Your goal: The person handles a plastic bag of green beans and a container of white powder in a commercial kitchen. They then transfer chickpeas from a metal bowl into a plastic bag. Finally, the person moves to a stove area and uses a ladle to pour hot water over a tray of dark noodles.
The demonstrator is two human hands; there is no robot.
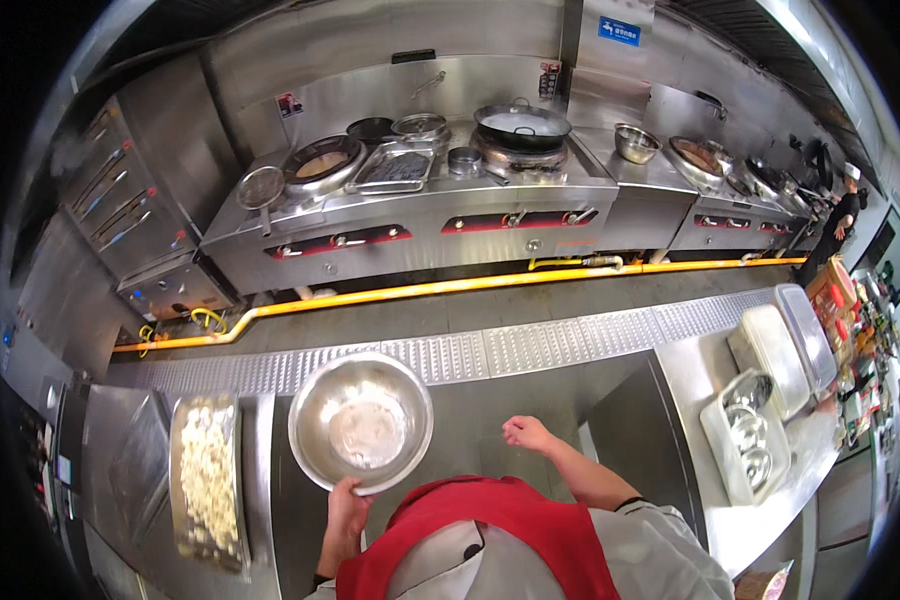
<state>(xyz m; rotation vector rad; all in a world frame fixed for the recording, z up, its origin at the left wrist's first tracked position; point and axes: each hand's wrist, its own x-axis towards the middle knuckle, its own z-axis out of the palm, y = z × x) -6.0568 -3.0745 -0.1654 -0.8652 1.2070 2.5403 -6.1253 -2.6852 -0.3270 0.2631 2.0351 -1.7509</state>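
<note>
My left hand [349,507] grips the near rim of a large stainless steel mixing bowl [315,442], which I hold over the floor in front of me. The inside of the bowl shines, and whether a little liquid lies in it I cannot tell. To its right, my right hand [526,433] hangs in the air with loosely curled fingers and nothing visible in them. It touches no surface. Left of the bowl, on a steel counter, stands a metal tray [241,517] of pale cut food pieces [208,480].
A steel wok range [435,214] runs along the wall, carrying a large wok [523,126] with whitish liquid. Before it lie a yellow pipe [420,287] and a perforated floor grate [525,350]. Metal bowls sit in a plastic bin [772,487] at right. Another person [840,217] stands far right.
</note>
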